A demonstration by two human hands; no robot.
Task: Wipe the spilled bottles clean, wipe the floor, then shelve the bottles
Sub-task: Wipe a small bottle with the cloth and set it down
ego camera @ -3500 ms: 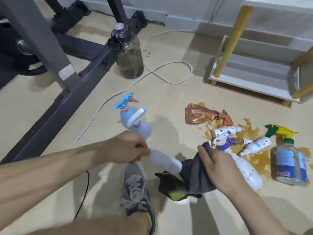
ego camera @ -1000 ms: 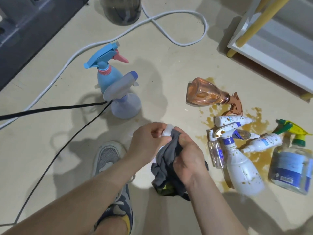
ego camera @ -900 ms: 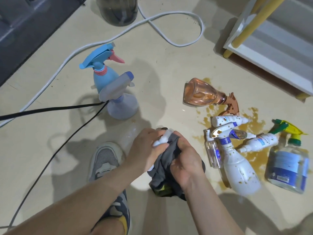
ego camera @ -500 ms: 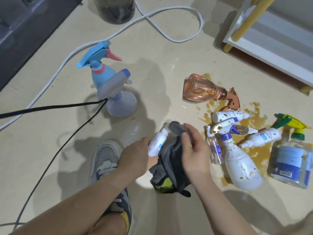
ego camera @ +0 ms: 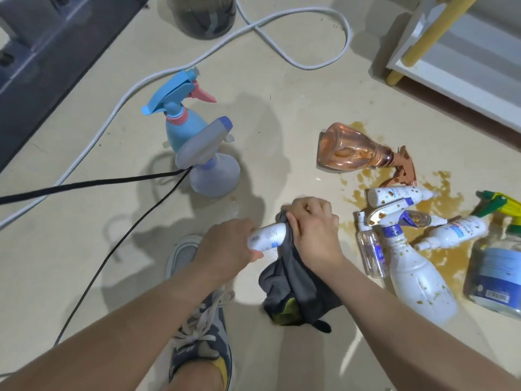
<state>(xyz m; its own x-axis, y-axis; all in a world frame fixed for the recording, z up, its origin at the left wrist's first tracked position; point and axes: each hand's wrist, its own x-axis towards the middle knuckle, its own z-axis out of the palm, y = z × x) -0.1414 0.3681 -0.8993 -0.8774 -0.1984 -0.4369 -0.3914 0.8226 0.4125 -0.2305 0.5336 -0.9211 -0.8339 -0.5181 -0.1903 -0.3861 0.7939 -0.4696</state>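
Observation:
My left hand (ego camera: 225,249) grips the base of a small white bottle (ego camera: 267,235) held sideways above the floor. My right hand (ego camera: 313,230) clutches a dark grey cloth (ego camera: 296,289) wrapped over the bottle's top end, which is hidden. To the right several splattered bottles lie in a brown spill (ego camera: 439,204): a large white spray bottle (ego camera: 417,275), a small clear bottle (ego camera: 372,255), two small white bottles (ego camera: 394,194) (ego camera: 456,232), an amber spray bottle (ego camera: 349,149) and a clear bottle with a blue label (ego camera: 499,275).
A blue spray bottle (ego camera: 180,122) and a lilac one (ego camera: 214,170) stand upright at centre left. A white cable (ego camera: 282,43) and a black cord (ego camera: 93,183) cross the floor. The white shelf (ego camera: 456,57) with yellow legs is top right. My shoe (ego camera: 203,342) is below.
My right hand has closed the cloth over the small bottle's top again, after opening off it half a second ago. The bottle now lies more level in my left hand.

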